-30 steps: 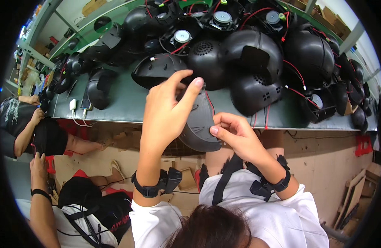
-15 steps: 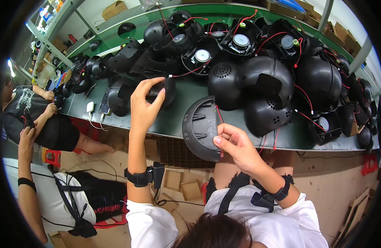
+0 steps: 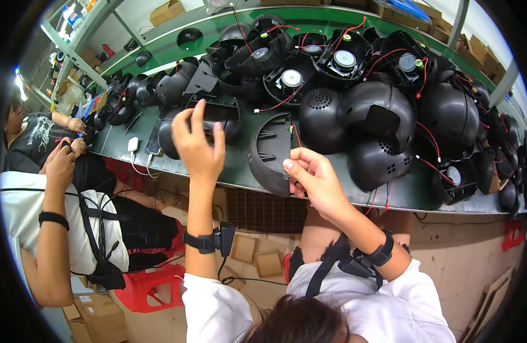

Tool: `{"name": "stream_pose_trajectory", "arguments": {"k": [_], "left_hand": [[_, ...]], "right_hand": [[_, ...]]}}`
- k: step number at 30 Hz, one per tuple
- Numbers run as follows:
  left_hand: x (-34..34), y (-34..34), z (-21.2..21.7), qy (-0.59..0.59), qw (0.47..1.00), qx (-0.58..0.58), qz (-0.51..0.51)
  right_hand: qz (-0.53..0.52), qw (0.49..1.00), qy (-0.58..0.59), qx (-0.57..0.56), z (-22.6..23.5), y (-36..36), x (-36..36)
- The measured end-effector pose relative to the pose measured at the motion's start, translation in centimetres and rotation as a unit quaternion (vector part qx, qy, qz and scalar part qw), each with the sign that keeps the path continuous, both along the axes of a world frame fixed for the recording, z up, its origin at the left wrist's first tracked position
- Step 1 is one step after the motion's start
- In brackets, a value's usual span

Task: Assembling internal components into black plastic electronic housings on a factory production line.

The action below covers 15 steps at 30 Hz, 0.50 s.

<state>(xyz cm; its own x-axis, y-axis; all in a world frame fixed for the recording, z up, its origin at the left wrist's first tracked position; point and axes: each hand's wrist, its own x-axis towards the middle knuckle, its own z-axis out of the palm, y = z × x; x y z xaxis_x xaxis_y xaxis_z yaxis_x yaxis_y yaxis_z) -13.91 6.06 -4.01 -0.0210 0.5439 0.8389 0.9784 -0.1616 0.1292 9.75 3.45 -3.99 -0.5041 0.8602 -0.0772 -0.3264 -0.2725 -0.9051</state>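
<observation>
My right hand (image 3: pixel 316 178) pinches the straight edge of a curved black plastic shell piece (image 3: pixel 257 168), raised at the near edge of the green bench, ribbed inner side showing. A red wire hangs beside that edge. My left hand (image 3: pixel 201 146) is open, fingers spread, with nothing in it. Just beyond its fingers lies a black housing (image 3: pixel 228 114) with its open side showing; the hand partly covers it. To the right of the held piece stands a rounded black housing with a speaker grille (image 3: pixel 321 106).
Black housings crowd the bench, several with round speakers (image 3: pixel 292 78) and red wires. A phone (image 3: pixel 153 139) and a white charger (image 3: pixel 133 143) lie at the left. Co-workers (image 3: pixel 32 137) sit to my left, near a red stool (image 3: pixel 152 287). Cardboard boxes (image 3: pixel 94 317) stand on the floor.
My left fingers have spread and come away from the black housing, which now lies with its opening showing. My right hand has moved the shell piece slightly up and to the left.
</observation>
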Motion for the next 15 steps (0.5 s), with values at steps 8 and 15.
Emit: {"name": "stream_pose_trajectory", "arguments": {"k": [8, 15], "left_hand": [[6.7, -4.6, 1.3, -0.135, 0.907, -0.196, -0.348], [6.1, -3.8, 1.7, -0.165, 0.884, -0.218, -0.378]], "right_hand": [[-0.022, 0.971, -0.108, 0.212, -0.1, -0.4, 2.3], [-0.109, 0.622, -0.412, 0.656, 4.6, 2.1, 3.3]]}}
